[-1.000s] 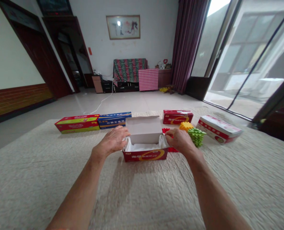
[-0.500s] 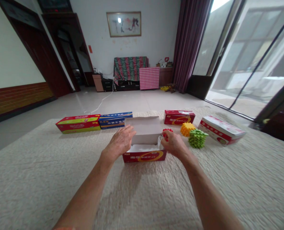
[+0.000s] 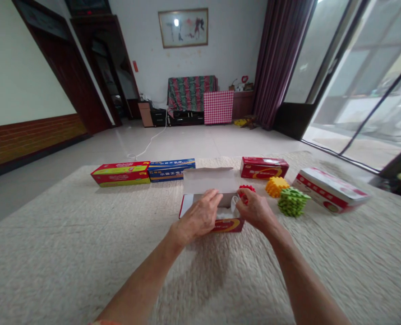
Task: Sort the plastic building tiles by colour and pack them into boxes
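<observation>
An open red cardboard box (image 3: 230, 225) stands in front of me on the cream quilted cover, its lid (image 3: 209, 180) raised at the back and its left end flap folded outward. White material lies inside. My left hand (image 3: 202, 212) is over the box's left front, fingers stretched across the opening with nothing visible in them. At the right end, my right hand (image 3: 254, 207) has its fingers closed at the box edge, beside a rounded whitish piece (image 3: 234, 204) whose kind I cannot make out. A red bumpy piece (image 3: 246, 188) shows behind that hand, partly hidden.
Orange (image 3: 276, 186) and green (image 3: 292, 201) bumpy pieces lie to the right. Beyond them are a closed red box (image 3: 264, 168) and a white-and-red box (image 3: 330, 189). A red-and-yellow box (image 3: 122, 174) and a blue box (image 3: 172, 170) stand at the back left.
My left hand has moved right, from the raised lid's left side to over the box opening. The left end flap now shows folded out. My right hand stays at the right end. The view has shifted slightly.
</observation>
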Available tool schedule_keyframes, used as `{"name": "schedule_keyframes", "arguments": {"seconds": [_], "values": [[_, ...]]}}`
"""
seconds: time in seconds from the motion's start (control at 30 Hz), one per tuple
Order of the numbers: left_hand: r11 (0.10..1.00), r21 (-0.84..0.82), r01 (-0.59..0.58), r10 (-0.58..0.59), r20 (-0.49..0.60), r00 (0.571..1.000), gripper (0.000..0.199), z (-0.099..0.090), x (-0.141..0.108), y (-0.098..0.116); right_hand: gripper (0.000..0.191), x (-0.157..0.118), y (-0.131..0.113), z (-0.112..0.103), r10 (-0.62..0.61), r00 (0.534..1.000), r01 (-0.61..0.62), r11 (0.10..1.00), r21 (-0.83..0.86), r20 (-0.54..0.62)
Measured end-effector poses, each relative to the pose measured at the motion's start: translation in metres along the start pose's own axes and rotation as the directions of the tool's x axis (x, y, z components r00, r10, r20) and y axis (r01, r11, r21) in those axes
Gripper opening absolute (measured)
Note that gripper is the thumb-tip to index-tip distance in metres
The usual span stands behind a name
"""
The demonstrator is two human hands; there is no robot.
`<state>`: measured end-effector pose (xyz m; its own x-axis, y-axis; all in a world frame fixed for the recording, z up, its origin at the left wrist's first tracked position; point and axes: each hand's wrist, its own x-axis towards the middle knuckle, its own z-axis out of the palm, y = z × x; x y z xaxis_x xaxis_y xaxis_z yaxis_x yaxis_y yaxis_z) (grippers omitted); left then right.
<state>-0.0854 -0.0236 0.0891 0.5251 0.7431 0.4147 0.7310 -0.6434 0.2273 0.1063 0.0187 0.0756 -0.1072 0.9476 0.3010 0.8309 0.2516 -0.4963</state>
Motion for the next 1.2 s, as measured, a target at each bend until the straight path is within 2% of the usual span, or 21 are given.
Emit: {"name": "schedule_keyframes", "arguments": {"seconds": [0.13,0.23,0.37,0.47,0.6,0.73,0.87,0.97,1.1,1.2], "values": [[0.999,-0.035,0.026,-0.026,0.011,1.0,0.041,-0.006,0.0,0.01,0.032,0.0,0.001,0.0,-0.014,1.0,0.014,1.0,0.007,-0.016],[0.998,0.028,0.053,-0.053,0.015,0.998,0.039,-0.011,0.0,0.008,0.032,0.0,0.001,-0.001,-0.011,1.0,0.011,1.0,0.021,-0.01],[0.978,0.168,0.126,-0.119,-0.051,0.992,0.036,-0.014,-0.003,-0.015,0.032,0.001,0.003,-0.002,-0.011,1.0,0.011,0.999,0.033,0.017],[0.97,0.213,0.115,-0.108,-0.046,0.993,0.036,-0.016,-0.007,-0.037,0.033,0.001,0.006,-0.001,-0.027,1.0,0.027,0.998,0.048,0.011],[0.974,0.208,0.086,-0.08,-0.034,0.996,0.036,-0.012,-0.01,-0.059,0.031,0.0,0.005,0.003,-0.077,0.996,0.081,0.994,0.078,-0.049],[0.986,0.16,0.049,-0.045,-0.025,0.999,0.04,-0.004,-0.011,-0.066,0.03,0.002,0.008,0.005,-0.059,0.996,0.068,0.99,0.12,-0.073],[0.987,0.151,0.053,-0.052,-0.009,0.999,0.041,0.0,-0.012,-0.066,0.025,0.01,0.024,-0.008,-0.139,0.99,0.138,0.959,0.248,-0.014],[0.988,0.147,0.037,-0.035,-0.014,0.999,0.04,0.002,-0.013,-0.07,0.025,0.014,0.046,-0.023,-0.154,0.984,0.174,0.945,0.277,-0.093],[0.989,0.146,0.03,-0.026,-0.029,0.999,0.041,0.005,-0.013,-0.075,0.017,0.008,0.072,-0.028,-0.105,0.972,0.132,0.985,0.115,-0.212],[0.988,0.151,0.03,-0.029,-0.009,1.0,0.042,0.004,-0.01,-0.077,0.014,-0.007,0.084,-0.019,-0.146,0.967,0.152,0.988,0.013,-0.207]]}}
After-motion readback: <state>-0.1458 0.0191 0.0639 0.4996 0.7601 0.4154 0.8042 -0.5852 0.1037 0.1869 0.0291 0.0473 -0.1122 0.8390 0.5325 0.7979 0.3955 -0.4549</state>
